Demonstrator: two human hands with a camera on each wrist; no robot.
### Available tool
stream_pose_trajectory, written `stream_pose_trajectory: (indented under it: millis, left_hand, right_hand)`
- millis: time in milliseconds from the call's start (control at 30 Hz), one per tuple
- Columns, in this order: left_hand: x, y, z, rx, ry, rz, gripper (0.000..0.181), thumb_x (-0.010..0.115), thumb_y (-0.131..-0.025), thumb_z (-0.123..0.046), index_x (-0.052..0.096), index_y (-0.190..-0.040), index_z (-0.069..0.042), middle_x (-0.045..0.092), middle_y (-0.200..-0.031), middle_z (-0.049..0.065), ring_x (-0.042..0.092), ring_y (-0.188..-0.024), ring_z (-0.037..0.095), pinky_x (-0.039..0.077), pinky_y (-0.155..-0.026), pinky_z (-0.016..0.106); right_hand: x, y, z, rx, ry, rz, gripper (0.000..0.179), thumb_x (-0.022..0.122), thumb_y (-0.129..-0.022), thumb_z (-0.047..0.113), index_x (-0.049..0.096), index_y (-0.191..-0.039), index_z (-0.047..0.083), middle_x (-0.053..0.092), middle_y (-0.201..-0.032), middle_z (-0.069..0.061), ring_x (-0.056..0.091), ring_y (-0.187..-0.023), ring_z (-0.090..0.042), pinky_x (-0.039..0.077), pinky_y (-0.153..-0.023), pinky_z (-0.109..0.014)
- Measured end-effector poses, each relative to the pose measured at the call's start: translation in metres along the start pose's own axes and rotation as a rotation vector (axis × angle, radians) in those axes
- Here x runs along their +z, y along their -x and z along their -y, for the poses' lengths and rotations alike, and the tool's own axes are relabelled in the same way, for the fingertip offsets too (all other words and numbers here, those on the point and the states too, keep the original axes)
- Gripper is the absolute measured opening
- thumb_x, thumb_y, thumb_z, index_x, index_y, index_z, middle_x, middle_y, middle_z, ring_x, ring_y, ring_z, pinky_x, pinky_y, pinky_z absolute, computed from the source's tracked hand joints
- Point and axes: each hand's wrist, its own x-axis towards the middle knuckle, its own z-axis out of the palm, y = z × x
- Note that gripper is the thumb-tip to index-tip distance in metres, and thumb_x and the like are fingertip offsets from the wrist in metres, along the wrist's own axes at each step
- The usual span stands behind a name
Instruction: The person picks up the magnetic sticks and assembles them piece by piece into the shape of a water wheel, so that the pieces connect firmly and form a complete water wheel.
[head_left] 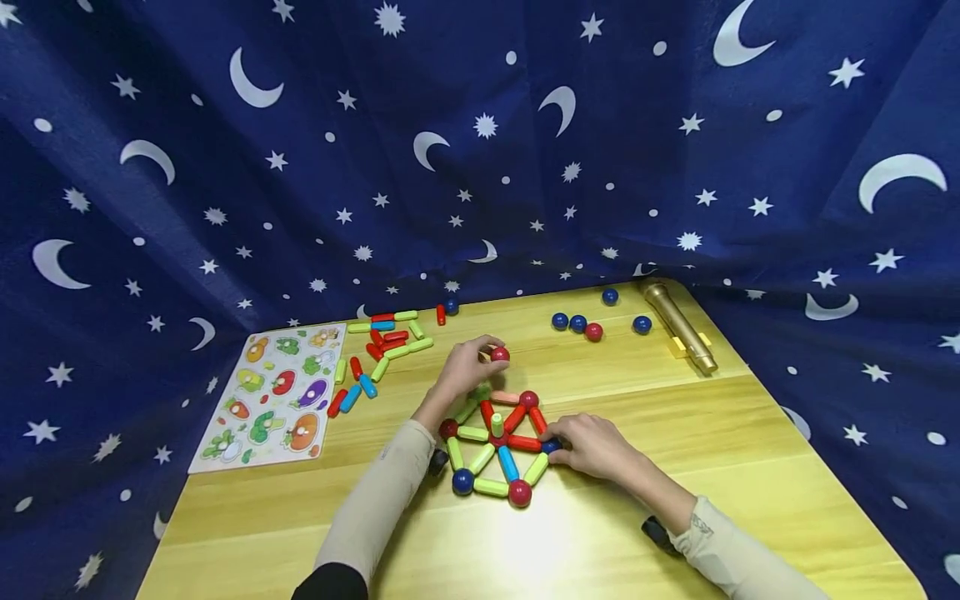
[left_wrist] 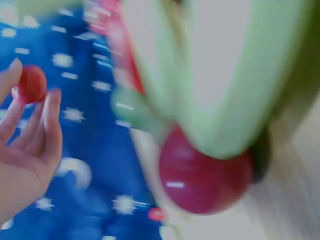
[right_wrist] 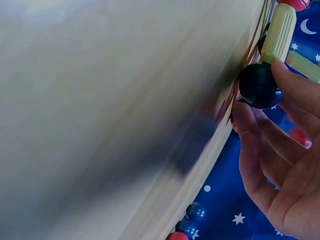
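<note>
A wheel-shaped frame of magnetic rods and balls lies on the table, with red, lime and blue rods (head_left: 508, 464) meeting at a red centre ball. One lime rod (head_left: 497, 425) stands upright at that centre. My left hand (head_left: 467, 367) pinches a loose red ball (head_left: 500, 355) above the frame's far side; the left wrist view shows this red ball (left_wrist: 33, 84) between thumb and fingers. At the frame's right corner, my right hand (head_left: 596, 446) holds a dark blue ball (head_left: 551, 447) between thumb and fingers. In the right wrist view a lime rod (right_wrist: 280, 35) joins this blue ball (right_wrist: 257, 85).
Loose rods (head_left: 393, 350) in red, lime and blue lie at the back left, beside a vegetable picture board (head_left: 262, 392). Several blue balls (head_left: 578, 323) and a red one (head_left: 594, 332) sit at the back right, near a gold tube (head_left: 682, 329). A starry curtain (head_left: 480, 167) borders the table.
</note>
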Motion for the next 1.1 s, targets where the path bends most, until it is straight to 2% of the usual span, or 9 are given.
stream_pose_trajectory:
  millis: [67, 133, 233, 367, 500, 633, 800, 1000, 1100]
  left_hand:
    - [-0.006, 0.018, -0.013, 0.037, 0.143, 0.028, 0.040, 0.073, -0.087, -0.034, 0.064, -0.122, -0.017, 0.070, -0.107, 0.004, 0.067, -0.090, 0.016, 0.055, -0.078, 0.028]
    - [-0.012, 0.039, -0.025, 0.072, 0.218, 0.076, 0.039, 0.073, -0.087, -0.035, 0.064, -0.121, -0.018, 0.069, -0.109, 0.002, 0.067, -0.093, 0.015, 0.056, -0.081, 0.028]
    - [-0.016, 0.066, -0.034, 0.113, 0.222, 0.122, 0.036, 0.074, -0.086, -0.031, 0.065, -0.118, -0.018, 0.069, -0.111, 0.001, 0.068, -0.094, 0.014, 0.056, -0.082, 0.029]
    - [-0.016, 0.084, -0.030, 0.106, 0.192, 0.123, 0.035, 0.077, -0.084, -0.024, 0.066, -0.116, -0.016, 0.069, -0.111, 0.001, 0.068, -0.096, 0.016, 0.056, -0.083, 0.028]
    - [-0.013, 0.092, -0.021, 0.088, 0.184, 0.127, 0.035, 0.078, -0.083, -0.023, 0.066, -0.115, -0.017, 0.069, -0.112, 0.002, 0.069, -0.095, 0.017, 0.057, -0.084, 0.029]
    - [-0.010, 0.094, -0.017, 0.099, 0.192, 0.120, 0.037, 0.078, -0.083, -0.022, 0.066, -0.117, -0.016, 0.069, -0.113, 0.004, 0.070, -0.095, 0.019, 0.058, -0.083, 0.034]
    - [-0.009, 0.093, -0.017, 0.120, 0.149, 0.109, 0.038, 0.073, -0.087, -0.023, 0.065, -0.124, -0.015, 0.068, -0.117, 0.004, 0.069, -0.097, 0.018, 0.057, -0.082, 0.027]
    - [-0.011, 0.094, -0.017, 0.127, 0.141, 0.130, 0.048, 0.073, -0.088, -0.019, 0.059, -0.134, -0.016, 0.066, -0.125, 0.006, 0.069, -0.099, 0.020, 0.056, -0.083, 0.026]
    - [-0.019, 0.098, -0.008, 0.103, 0.155, 0.113, 0.050, 0.072, -0.089, -0.017, 0.056, -0.136, -0.016, 0.066, -0.127, 0.009, 0.069, -0.100, 0.022, 0.056, -0.085, 0.029]
  right_hand:
    - [-0.001, 0.001, -0.001, -0.001, 0.001, 0.003, 0.023, 0.078, -0.082, 0.031, 0.075, -0.102, 0.020, 0.073, -0.096, 0.002, 0.065, -0.086, -0.015, 0.051, -0.069, -0.034]
    - [-0.001, 0.001, -0.002, -0.006, 0.000, 0.003, 0.024, 0.078, -0.082, 0.031, 0.075, -0.102, 0.020, 0.073, -0.096, 0.002, 0.066, -0.086, -0.015, 0.050, -0.068, -0.033]
    - [-0.002, 0.000, -0.002, -0.010, -0.001, -0.001, 0.024, 0.078, -0.082, 0.031, 0.075, -0.102, 0.020, 0.073, -0.096, 0.002, 0.065, -0.085, -0.014, 0.050, -0.067, -0.032]
    - [-0.002, -0.001, -0.001, -0.010, 0.001, -0.001, 0.023, 0.078, -0.081, 0.032, 0.075, -0.101, 0.021, 0.073, -0.095, 0.003, 0.064, -0.082, -0.012, 0.049, -0.066, -0.029]
    - [-0.001, -0.001, -0.001, -0.015, -0.004, 0.002, 0.023, 0.078, -0.081, 0.031, 0.075, -0.101, 0.021, 0.073, -0.094, 0.002, 0.063, -0.081, -0.011, 0.048, -0.065, -0.029]
    - [0.001, -0.001, 0.000, -0.024, -0.005, 0.005, 0.023, 0.078, -0.081, 0.032, 0.075, -0.101, 0.020, 0.073, -0.094, 0.002, 0.063, -0.080, -0.010, 0.047, -0.064, -0.028]
    - [0.000, -0.002, 0.000, -0.028, -0.009, 0.006, 0.023, 0.078, -0.081, 0.031, 0.075, -0.102, 0.020, 0.073, -0.092, 0.003, 0.062, -0.079, -0.009, 0.047, -0.064, -0.027]
    - [-0.001, -0.003, -0.002, -0.021, -0.011, 0.004, 0.024, 0.078, -0.081, 0.030, 0.075, -0.102, 0.019, 0.073, -0.092, 0.004, 0.063, -0.080, -0.011, 0.048, -0.064, -0.029]
    - [-0.001, -0.003, -0.003, -0.019, -0.014, 0.007, 0.024, 0.078, -0.081, 0.029, 0.075, -0.102, 0.019, 0.073, -0.092, 0.003, 0.063, -0.078, -0.010, 0.047, -0.063, -0.028]
